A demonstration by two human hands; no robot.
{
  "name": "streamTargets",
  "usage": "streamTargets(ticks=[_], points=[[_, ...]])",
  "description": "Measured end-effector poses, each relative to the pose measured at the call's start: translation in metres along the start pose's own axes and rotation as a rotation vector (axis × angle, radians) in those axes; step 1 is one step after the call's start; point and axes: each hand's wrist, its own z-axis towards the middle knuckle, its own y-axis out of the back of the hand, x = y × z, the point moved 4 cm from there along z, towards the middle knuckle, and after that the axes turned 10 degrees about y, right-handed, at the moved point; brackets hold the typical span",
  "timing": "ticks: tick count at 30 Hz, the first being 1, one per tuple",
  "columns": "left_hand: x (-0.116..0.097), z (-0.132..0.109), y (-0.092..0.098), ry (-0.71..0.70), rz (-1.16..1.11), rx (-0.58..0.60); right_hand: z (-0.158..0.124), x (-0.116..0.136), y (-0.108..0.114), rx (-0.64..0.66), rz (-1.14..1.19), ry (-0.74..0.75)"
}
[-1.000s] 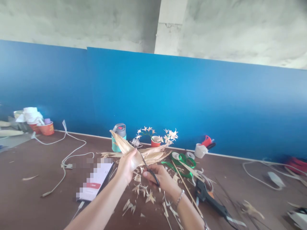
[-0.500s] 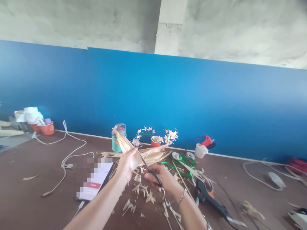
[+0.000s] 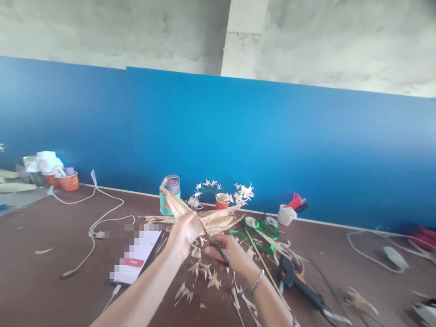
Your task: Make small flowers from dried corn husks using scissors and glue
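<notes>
My left hand (image 3: 180, 236) is closed on a pale, dried corn husk (image 3: 177, 208), whose pointed end rises up and to the left. In my right hand (image 3: 228, 255) is a pair of dark scissors (image 3: 220, 253), its blades reaching up to the husk's right edge beside my left thumb. Whether the blades are apart I cannot tell. Below my hands lie several star-shaped husk flowers (image 3: 214, 280) and cut scraps (image 3: 184, 293). Behind them, more husks (image 3: 221, 221) are piled. An orange cup (image 3: 222, 202) holds a green stem with pale flowers (image 3: 243, 193).
A tablet (image 3: 138, 259) lies left of my forearm, and a teal flask (image 3: 165, 206) stands behind the husk. Right are green ribbon (image 3: 267, 227), a black glue gun (image 3: 301, 286) and a white cup (image 3: 286, 215). White cables (image 3: 93, 222) run across the brown table (image 3: 78, 254) before a blue partition (image 3: 218, 127).
The view has shifted very slightly. My hands keep their hold on the husk and scissors, and the husk's upper tip has dropped a little.
</notes>
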Motion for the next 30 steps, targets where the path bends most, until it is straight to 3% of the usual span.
streamTargets(ticks=[13, 23, 30], points=[[-0.005, -0.002, 0.004, -0.035, 0.076, -0.117, -0.004, 0.007, 0.006, 0.001, -0.036, -0.085], [-0.005, 0.002, 0.009, 0.020, 0.133, -0.130, -0.008, 0.011, 0.011, 0.059, -0.088, -0.037], [-0.010, 0.002, 0.012, -0.030, 0.193, -0.197, -0.007, 0.005, 0.014, 0.081, -0.125, -0.082]])
